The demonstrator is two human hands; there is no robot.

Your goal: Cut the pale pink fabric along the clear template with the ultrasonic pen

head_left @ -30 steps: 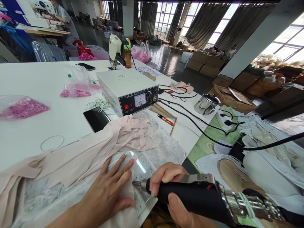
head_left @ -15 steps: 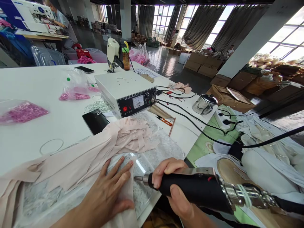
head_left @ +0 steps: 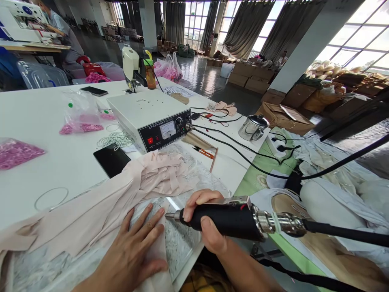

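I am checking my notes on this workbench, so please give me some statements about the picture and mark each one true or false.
1. The right hand grips a black handheld tool. True.
2. The left hand is closed in a fist. False: it lies flat, fingers spread, on the pale pink fabric.
3. The black phone lies on top of the white control box. False: it lies on the table beside the box.
4. The metal pot has its lid on. True.

Single head-worn camera looks forward and down, close over left hand and right hand at the white table.
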